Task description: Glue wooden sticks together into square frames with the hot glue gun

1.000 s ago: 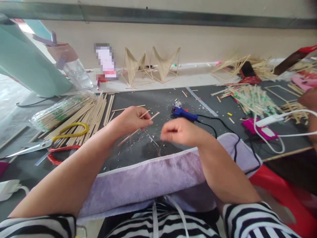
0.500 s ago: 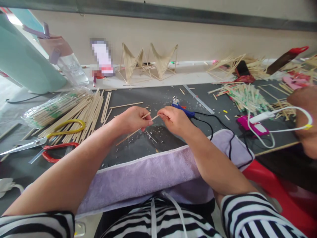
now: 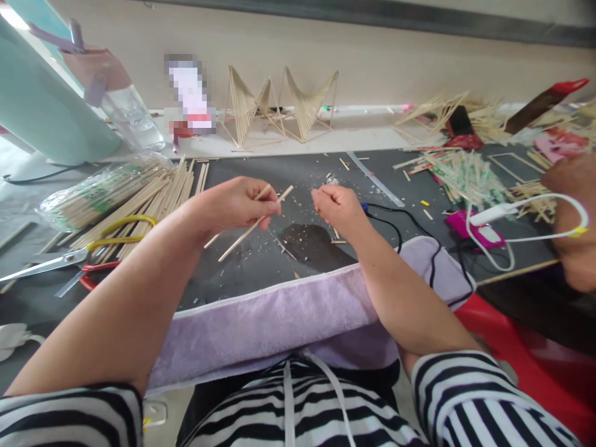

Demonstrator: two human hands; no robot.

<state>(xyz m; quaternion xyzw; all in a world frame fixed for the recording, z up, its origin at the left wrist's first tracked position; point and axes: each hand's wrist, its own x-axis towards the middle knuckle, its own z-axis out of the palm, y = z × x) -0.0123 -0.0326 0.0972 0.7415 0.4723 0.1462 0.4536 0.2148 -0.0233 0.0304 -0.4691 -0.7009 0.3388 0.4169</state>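
Clock face laid over the view, 12 at the far side. Nearest, 6: lilac plush cloth (image 3: 274, 329) with white edging, along the table edge. Red plastic seat (image 3: 503, 335) below table level, 4.

Dark grey tabletop (image 3: 246, 273), littered with pale flecks and stick offcuts. Centre-left, above it: left hand (image 3: 254, 202), fingers closed on two thin pale wooden sticks (image 3: 239, 241), their lower ends towards 7. Right hand (image 3: 336, 205), well apart, fingertips together; cannot tell whether they grip anything. Behind its wrist, mostly hidden, a blue plastic piece (image 3: 364, 208) with black cord.

At 9, silver scissors with a yellow handle (image 3: 121, 228); beyond, a loose stick heap (image 3: 156, 202) beside a clear plastic pack of sticks (image 3: 97, 192). At 3, magenta device (image 3: 475, 231) with white cable; another person's arm (image 3: 575, 217) at the edge. Translucent strip (image 3: 376, 180), 1.

Far, 12: two fan-ribbed stick models (image 3: 302, 115) on a white ledge (image 3: 354, 133), pale wall (image 3: 372, 77) behind. Clear bottle with pink top (image 3: 128, 115), 10.
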